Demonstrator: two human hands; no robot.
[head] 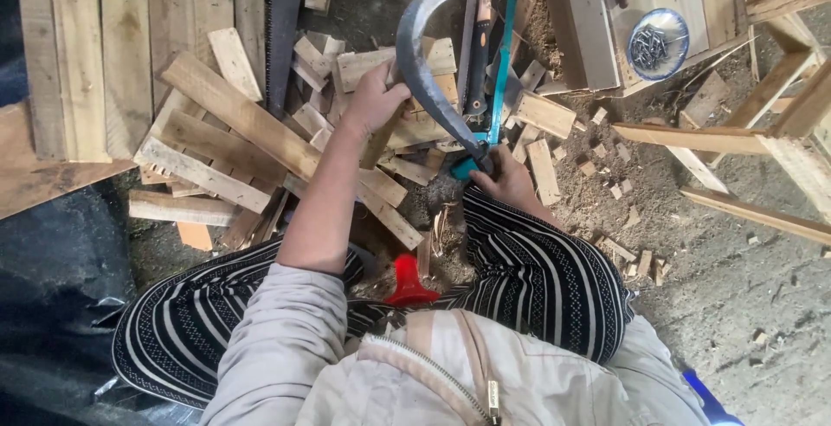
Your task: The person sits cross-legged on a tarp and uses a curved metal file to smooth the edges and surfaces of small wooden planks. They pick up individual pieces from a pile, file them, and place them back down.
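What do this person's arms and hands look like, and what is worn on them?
Both hands are bare: no gloves, and no rings or watch that I can make out. The left hand comes out of a pale pinkish-beige jacket sleeve pushed up above the elbow, leaving the forearm uncovered. The right hand shows only to the wrist.

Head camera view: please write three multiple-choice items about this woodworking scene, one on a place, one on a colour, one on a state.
1. Where is the round blue-and-white bowl of nails?
A. upper right
B. lower left
C. centre

2. What colour is the frame of the handsaw?
A. yellow
B. teal
C. white

3. What does the left hand do?
A. rests open
B. points
C. grips a narrow wooden piece

Answers: A, it sits on a pale wooden board at upper right; B, the frame is teal; C, the fingers close around the wood while the right hand holds the curved dark metal blade.
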